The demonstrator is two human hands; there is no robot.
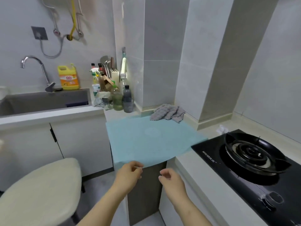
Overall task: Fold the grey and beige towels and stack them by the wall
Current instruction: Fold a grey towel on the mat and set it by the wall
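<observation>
At centre frame, a crumpled grey towel (167,113), unfolded, bunched against the foot of the tiled wall (162,79) and overlapping the far edge of a pale blue mat (151,141). Spread flat over the counter, that mat, with its near edge overhanging at lower centre. Right at that near edge, the left hand (128,173), fingers curled in, thumb and forefinger close together; hard to tell whether pinching the mat's edge or closed on nothing. Just right of it and slightly lower, the right hand (171,178), fingers loosely curled, a little apart from the thumb, gripping nothing, clear of the mat. At right, a black gas hob (254,154) set in the counter. At upper left, a sink (40,101) with a curved tap (37,66), a yellow detergent jug (69,77) behind it, a cluster of bottles (117,95) beside. At lower left, a cream padded seat (40,190).
</observation>
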